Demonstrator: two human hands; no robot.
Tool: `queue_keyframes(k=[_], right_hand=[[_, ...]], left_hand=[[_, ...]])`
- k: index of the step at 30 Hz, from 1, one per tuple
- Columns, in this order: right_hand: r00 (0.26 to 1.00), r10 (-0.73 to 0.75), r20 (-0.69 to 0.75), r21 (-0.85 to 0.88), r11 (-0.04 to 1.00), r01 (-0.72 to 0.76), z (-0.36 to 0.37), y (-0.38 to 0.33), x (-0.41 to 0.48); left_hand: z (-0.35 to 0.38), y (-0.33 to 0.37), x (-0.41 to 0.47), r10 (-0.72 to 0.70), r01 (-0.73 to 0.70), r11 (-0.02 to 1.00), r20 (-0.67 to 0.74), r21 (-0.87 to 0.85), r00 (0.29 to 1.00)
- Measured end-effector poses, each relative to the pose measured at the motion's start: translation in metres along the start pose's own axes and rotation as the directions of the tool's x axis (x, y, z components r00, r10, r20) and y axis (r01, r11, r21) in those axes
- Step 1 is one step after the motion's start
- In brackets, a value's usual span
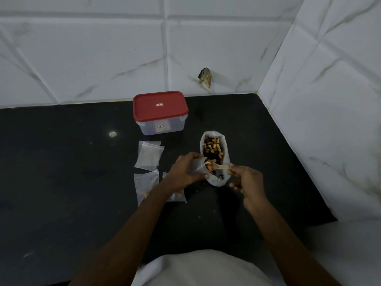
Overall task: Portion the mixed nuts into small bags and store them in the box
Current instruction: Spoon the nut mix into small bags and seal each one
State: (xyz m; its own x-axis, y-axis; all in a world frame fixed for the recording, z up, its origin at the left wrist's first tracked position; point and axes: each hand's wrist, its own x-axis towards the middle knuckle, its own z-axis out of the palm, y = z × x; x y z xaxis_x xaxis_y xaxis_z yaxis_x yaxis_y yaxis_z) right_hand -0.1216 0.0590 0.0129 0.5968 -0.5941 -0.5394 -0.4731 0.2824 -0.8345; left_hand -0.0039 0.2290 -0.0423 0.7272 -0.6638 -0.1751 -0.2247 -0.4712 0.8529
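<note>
gripping a spoon (220, 166) of nuts, right hand (246, 179) tips toward the small bag (198, 167) pinched open just left by left hand (185, 172), near the counter's (61, 162) right edge.

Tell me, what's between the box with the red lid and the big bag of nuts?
Nothing. In the head view, only bare black counter lies between the box and the big bag of nuts.

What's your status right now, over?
Left hand holds small bag open. Right hand spoons nuts in. Box lidded. Nothing blocking.
</note>
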Motion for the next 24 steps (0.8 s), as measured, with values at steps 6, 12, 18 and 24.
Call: queue_keyframes(k=[6,12,18,24], right_hand=[[0.981,-0.192,-0.009,-0.155,0.97,0.188,0.019,-0.007,-0.005],[0.852,-0.51,0.118,-0.489,0.717,0.497,0.034,-0.017,-0.011],[0.702,-0.584,0.409,-0.637,0.368,0.677,0.033,-0.033,-0.019],[0.616,-0.643,0.455,-0.586,0.304,0.751,0.017,-0.035,-0.019]], left_hand=[[-0.001,0.003,-0.002,0.023,-0.019,0.994,0.031,-0.107,0.999],[-0.006,0.015,-0.004,0.034,-0.028,0.984,0.031,-0.174,0.999],[-0.005,0.017,-0.002,0.062,-0.067,0.981,-0.032,-0.184,0.998],[-0.012,0.011,-0.002,0.034,-0.05,0.984,-0.091,-0.172,0.995]])
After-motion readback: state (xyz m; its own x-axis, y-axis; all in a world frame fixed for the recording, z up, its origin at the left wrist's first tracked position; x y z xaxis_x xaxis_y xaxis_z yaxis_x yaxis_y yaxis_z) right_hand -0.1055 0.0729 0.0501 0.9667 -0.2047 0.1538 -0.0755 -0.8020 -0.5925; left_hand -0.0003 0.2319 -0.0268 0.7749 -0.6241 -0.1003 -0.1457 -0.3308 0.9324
